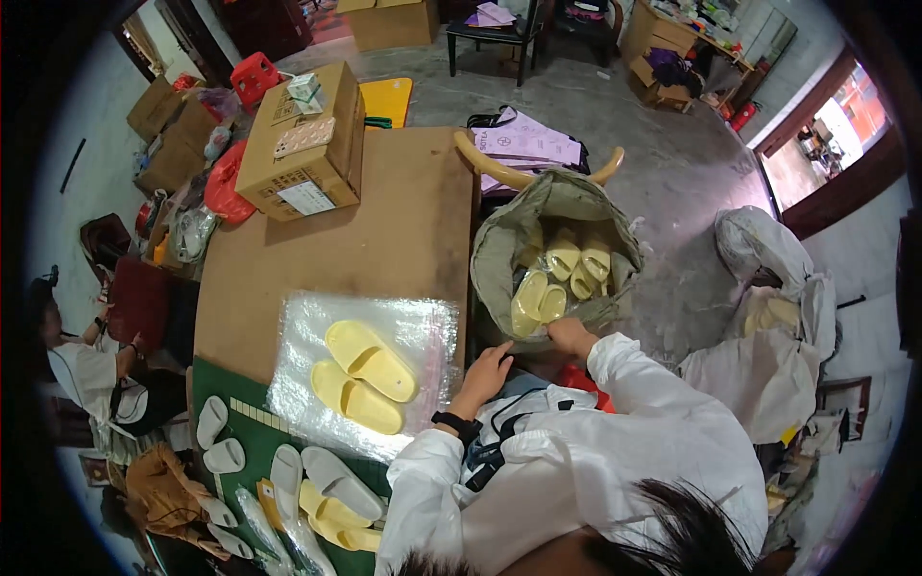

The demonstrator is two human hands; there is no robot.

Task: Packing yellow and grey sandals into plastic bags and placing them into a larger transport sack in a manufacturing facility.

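A large olive-green sack (492, 226) stands beside the table with its mouth wide. Inside it lie several yellow slippers (552, 302), some seemingly in clear wrapping. At the sack's near rim, my right hand (572, 338) is closed on the edge, right beside the nearest slippers. My left hand (483, 381) is at the table's right edge, fingers apart and tips close to the sack; whether they touch it I cannot tell. On the table to the left, a pair of yellow slippers (370, 363) rests on a stack of clear plastic bags (300, 331).
A cardboard box (327, 168) sits at the far end of the brown table (403, 226). Grey slippers (341, 480) and more yellow ones (331, 518) lie on a green mat (252, 427). White sacks (759, 346) stand at right. Another person (82, 370) sits at left.
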